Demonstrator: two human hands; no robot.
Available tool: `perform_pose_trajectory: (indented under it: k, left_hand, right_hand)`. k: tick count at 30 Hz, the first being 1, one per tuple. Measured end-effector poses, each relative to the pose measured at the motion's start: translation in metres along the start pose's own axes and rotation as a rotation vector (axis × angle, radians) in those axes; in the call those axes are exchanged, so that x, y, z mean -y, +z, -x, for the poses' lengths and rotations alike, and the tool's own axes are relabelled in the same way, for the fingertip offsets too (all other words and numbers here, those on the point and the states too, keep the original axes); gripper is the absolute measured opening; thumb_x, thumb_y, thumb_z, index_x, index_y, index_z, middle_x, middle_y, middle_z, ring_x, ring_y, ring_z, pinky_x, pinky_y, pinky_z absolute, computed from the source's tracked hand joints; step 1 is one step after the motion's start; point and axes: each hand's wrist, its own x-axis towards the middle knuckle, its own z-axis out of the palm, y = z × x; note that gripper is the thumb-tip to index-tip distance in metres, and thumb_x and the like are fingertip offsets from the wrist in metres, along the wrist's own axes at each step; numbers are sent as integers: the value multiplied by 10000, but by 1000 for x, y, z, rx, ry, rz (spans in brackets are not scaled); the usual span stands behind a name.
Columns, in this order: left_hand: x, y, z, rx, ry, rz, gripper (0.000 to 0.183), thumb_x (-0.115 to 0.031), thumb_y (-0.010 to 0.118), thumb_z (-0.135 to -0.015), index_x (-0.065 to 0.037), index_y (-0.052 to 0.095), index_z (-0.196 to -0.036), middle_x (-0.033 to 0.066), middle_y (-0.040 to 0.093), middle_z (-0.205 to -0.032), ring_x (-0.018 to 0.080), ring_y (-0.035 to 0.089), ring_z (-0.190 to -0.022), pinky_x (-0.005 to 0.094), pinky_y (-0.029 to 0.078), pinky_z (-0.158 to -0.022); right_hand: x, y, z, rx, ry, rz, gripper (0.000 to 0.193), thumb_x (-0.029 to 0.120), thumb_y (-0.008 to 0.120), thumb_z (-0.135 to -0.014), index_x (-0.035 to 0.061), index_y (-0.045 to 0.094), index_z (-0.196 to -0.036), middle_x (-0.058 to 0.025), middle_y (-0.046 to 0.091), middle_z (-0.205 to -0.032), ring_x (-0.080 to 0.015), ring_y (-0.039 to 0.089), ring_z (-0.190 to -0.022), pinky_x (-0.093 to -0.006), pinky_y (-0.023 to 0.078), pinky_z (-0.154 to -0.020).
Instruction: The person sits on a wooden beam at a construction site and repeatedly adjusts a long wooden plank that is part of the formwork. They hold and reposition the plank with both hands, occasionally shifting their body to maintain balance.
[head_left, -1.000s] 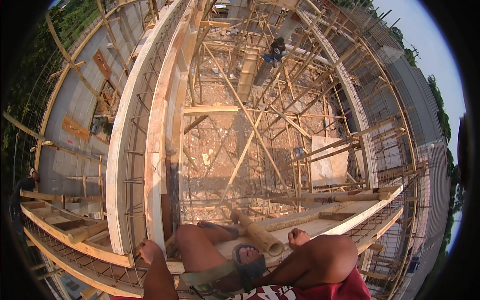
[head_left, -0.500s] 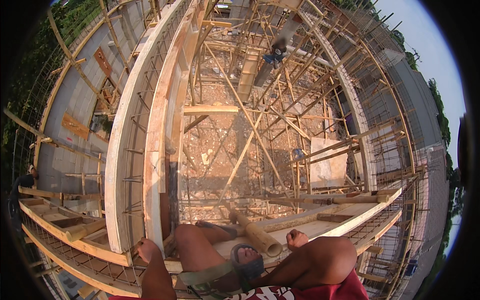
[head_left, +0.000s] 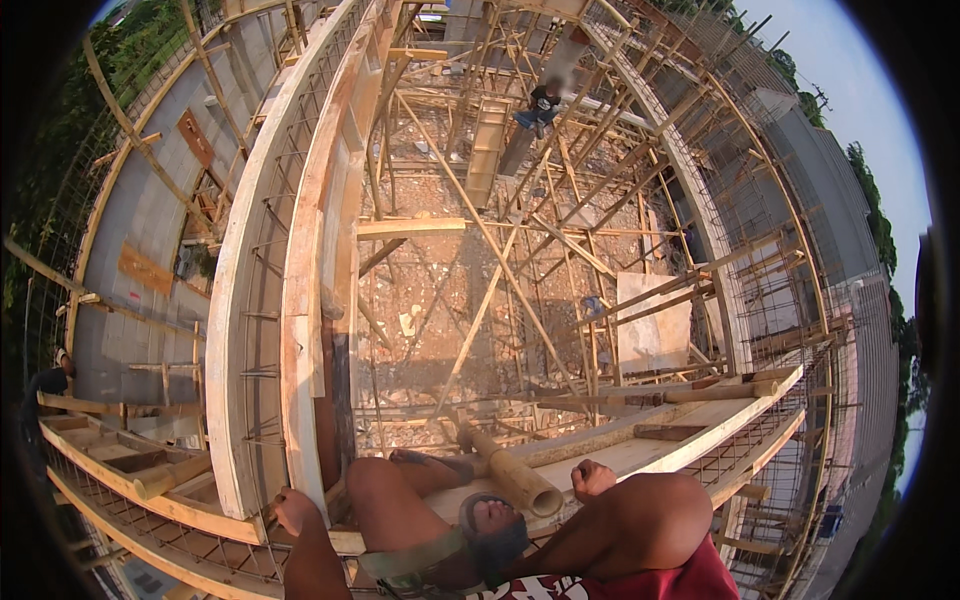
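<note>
My left hand (head_left: 295, 512) is closed at the corner where two long timber formwork boards (head_left: 303, 430) meet the cross beam. What its fingers hold, if anything, is hidden. Steel rebar (head_left: 265, 350) runs in the trough between those boards. On the other side, my right hand (head_left: 593, 480) is curled into a closed shape over the near formwork plank (head_left: 670, 452), beside my knee. I cannot make out anything in it. Just left of that hand lies a thick bamboo pole (head_left: 515, 474), its hollow end toward me. My sandalled foot (head_left: 492, 520) rests between my bent knees.
Far below is a rubble-strewn floor (head_left: 430, 290) crossed by bamboo props and a diagonal brace (head_left: 490, 245). A co-worker (head_left: 541, 105) is perched beside a column form (head_left: 487, 150). Rebar cages line the right beam. Another person's dark sleeve (head_left: 50, 381) shows at the left edge.
The view has shifted slightly, moving the far structure a little left in the picture. The far co-worker's posture has changed slightly. Both my hands stay in the same places.
</note>
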Motion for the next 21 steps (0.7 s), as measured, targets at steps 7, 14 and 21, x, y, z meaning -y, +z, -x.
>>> perform_pose_trajectory:
  k: [7,14,21]
  left_hand:
    - [1,-2,2,-2,5,47,536,-429,419,-965,-62,683,-1254,224,666,-1269,421,615,-1196,584,454,-1000]
    - [-3,-9,7,11,-10,15,532,-427,412,-963,-73,686,-1250,216,663,-1282,422,605,-1209,598,440,-1004]
    - [-14,-18,20,12,-46,-23,535,-421,379,-968,-106,687,-1272,187,673,-1284,388,619,-1203,561,411,-1037]
  right_hand:
    - [0,-3,1,7,-22,12,253,319,630,-882,89,733,-904,-183,730,-851,-406,704,-813,-512,556,-782]
    - [9,-7,2,-21,-34,-6,249,301,633,-889,70,724,-904,-198,721,-838,-416,698,-815,-514,550,-780]
    - [3,-4,0,14,-30,-11,239,294,634,-895,73,722,-912,-201,723,-850,-418,700,-828,-517,551,-791]
